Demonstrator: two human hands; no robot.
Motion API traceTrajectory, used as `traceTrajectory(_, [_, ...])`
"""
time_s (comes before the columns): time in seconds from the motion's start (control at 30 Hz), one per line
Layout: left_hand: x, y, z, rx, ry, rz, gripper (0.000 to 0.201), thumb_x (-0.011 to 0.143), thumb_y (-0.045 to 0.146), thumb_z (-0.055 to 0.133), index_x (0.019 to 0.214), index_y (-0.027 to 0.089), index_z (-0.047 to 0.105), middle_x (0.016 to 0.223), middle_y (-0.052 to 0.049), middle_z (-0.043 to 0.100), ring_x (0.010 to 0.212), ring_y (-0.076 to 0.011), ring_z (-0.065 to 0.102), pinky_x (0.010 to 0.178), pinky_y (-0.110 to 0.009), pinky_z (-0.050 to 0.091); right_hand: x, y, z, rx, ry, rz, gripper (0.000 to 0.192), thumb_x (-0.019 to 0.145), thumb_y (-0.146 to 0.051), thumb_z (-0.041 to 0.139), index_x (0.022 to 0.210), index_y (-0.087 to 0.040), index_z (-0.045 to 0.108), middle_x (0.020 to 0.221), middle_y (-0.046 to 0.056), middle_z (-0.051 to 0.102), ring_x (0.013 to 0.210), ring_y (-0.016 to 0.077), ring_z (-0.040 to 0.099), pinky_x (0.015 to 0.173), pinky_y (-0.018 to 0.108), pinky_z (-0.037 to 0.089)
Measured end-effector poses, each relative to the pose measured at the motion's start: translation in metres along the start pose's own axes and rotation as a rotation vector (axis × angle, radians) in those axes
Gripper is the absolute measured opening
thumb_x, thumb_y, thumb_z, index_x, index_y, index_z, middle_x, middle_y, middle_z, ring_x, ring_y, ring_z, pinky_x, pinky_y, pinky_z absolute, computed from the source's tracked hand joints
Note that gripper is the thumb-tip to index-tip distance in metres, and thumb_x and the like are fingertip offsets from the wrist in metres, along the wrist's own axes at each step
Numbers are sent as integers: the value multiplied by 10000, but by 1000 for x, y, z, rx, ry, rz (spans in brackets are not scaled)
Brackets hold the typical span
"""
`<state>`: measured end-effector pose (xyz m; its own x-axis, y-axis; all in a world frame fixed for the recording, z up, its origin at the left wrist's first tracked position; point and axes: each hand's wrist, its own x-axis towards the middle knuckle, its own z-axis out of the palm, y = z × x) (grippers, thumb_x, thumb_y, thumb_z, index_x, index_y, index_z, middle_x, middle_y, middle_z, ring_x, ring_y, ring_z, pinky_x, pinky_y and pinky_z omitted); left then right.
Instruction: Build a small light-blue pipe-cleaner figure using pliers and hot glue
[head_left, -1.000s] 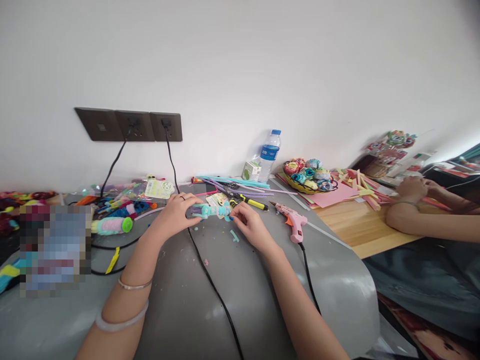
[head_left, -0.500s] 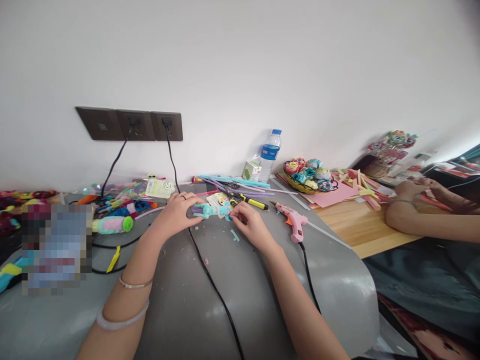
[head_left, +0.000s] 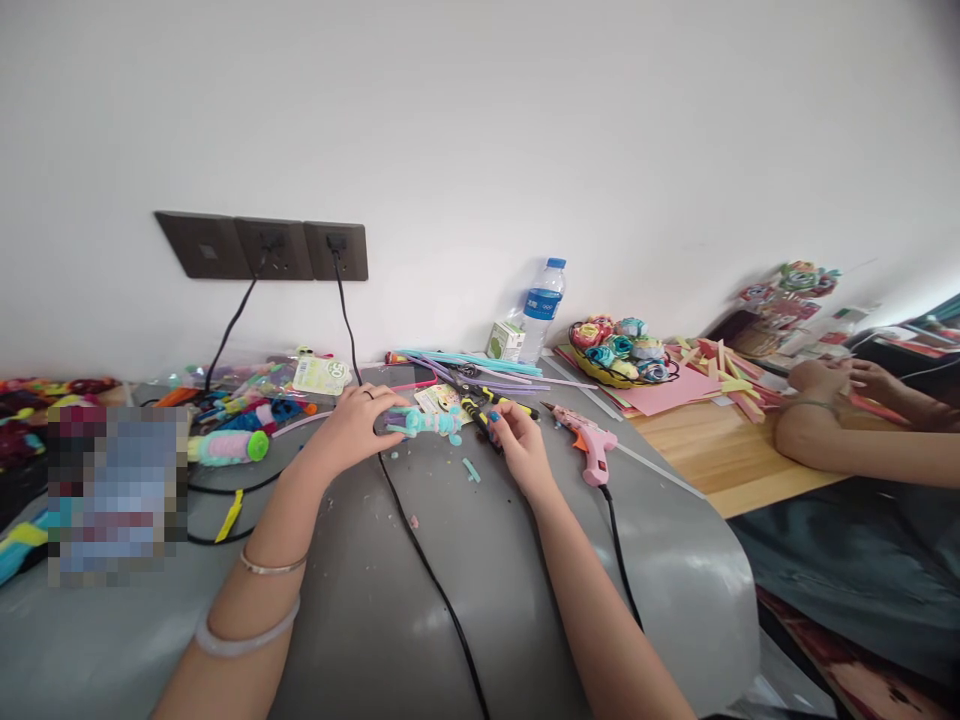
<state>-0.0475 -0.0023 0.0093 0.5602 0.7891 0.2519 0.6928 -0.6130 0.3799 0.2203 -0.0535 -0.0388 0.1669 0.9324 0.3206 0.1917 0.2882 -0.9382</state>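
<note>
While the left hand (head_left: 352, 425) clasps a teal pipe-cleaner figure (head_left: 427, 421) on the grey worktop (head_left: 465, 590), the right hand (head_left: 520, 440) grasps yellow-handled cutters (head_left: 480, 412) beside it.

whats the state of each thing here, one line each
left hand: closed around one end of the teal pipe-cleaner figure
teal pipe-cleaner figure: held just above the grey mat
right hand: fingers on the yellow-handled cutters
yellow-handled cutters: lying on the mat
pink glue gun: lying down, untouched
water bottle: upright, capped
</note>
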Motion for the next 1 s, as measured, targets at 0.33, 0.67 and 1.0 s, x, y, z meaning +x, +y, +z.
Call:
traceTrajectory(0.33, [0, -3, 9, 6, -65, -9, 370, 819, 379, 671, 1173, 279, 707, 1237, -71, 698, 1232, -326, 553, 1060, -502, 409, -2, 17, -5, 80, 177, 26, 372, 905, -607, 525, 847, -240, 511, 752, 3, 539, 630, 148, 482, 590, 275, 424])
traceTrajectory(0.67, [-2, -14, 11, -16, -88, -83, 418, 833, 359, 650, 1239, 266, 673, 1341, -102, 651, 1323, -349, 522, 1055, -504, 438, -2, 16, -5, 101, 178, 36, 337, 906, -568, 540, 847, -236, 520, 763, 3, 547, 639, 150, 491, 610, 282, 427])
traceTrajectory(1.0, [-1, -17, 13, -44, -56, -53, 400, 827, 325, 647, 1219, 249, 661, 1334, -103, 646, 1306, -329, 543, 1069, -500, 451, -22, -26, 18, -434, -55, -320, 101, 930, -269, 574, 858, -234, 636, 797, 34, 614, 766, 208, 558, 745, 354, 393])
